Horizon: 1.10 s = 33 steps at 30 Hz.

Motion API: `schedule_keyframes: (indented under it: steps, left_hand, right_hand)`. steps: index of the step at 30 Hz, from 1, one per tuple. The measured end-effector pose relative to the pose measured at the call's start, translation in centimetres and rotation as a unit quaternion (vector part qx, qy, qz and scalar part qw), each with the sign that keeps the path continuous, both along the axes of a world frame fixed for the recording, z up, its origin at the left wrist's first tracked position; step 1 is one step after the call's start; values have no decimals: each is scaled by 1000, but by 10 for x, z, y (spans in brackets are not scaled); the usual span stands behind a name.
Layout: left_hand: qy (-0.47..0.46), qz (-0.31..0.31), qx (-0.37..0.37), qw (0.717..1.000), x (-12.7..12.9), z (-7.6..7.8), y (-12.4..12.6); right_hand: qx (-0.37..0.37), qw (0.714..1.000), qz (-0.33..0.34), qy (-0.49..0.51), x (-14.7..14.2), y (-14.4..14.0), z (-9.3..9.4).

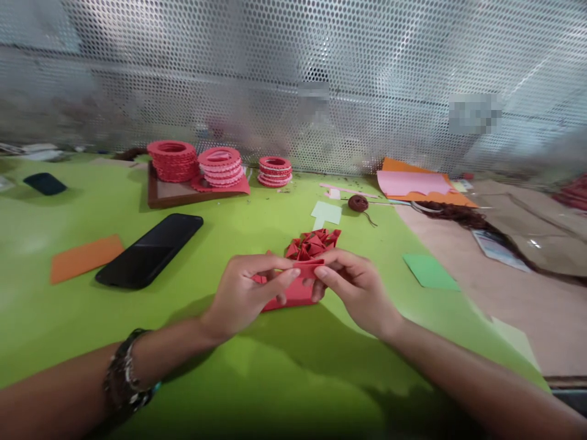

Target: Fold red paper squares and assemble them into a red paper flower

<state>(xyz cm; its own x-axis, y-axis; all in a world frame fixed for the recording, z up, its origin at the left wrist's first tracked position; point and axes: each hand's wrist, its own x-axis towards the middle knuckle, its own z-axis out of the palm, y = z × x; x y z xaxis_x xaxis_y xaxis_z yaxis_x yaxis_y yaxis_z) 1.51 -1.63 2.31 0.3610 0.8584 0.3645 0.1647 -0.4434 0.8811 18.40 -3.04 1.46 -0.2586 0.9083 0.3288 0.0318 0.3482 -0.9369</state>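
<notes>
The left hand [245, 293] and the right hand [355, 287] both pinch a red folded paper [296, 292] by its top edge, low over the green table [275, 366], with a pile of folded red pieces [312, 243] just behind the grip and bare green surface toward the person.

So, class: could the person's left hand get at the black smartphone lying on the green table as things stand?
Probably yes. The black smartphone lies flat to the left of the left hand, with only bare green table between. But that hand, with the right hand, pinches a red folded paper piece, which it would have to release.
</notes>
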Motion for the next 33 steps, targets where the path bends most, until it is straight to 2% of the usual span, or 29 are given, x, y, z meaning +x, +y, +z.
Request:
schedule_keyframes:
  steps: [3, 8, 15, 20, 26, 28, 30, 33]
  left_hand:
    - [14, -3, 9, 1000, 1, 0, -1]
    - [25, -10, 10, 1000, 0, 0, -1]
    - [65, -27, -1, 998, 0, -2, 3]
    - [133, -32, 66, 988, -1, -3, 6]
    - [211, -36, 200, 956, -2, -3, 7]
    - [209, -39, 214, 953, -2, -2, 6]
    - [201, -54, 187, 960, -3, -1, 5]
    - [187, -95, 82, 974, -6, 3, 5]
  right_hand:
    - [20, 1000, -22, 1, 1, 0, 2]
    - [45, 999, -22, -17, 3, 0, 4]
    - [89, 990, -31, -109, 4, -3, 8]
    - [184, 963, -21, -197, 6, -2, 11]
    - [202, 955, -14, -219, 6, -1, 10]
    - [204, 954, -12, -219, 6, -1, 10]
    - [201, 956, -4, -214, 7, -1, 11]
    - [186, 960, 18, -207, 9, 0, 11]
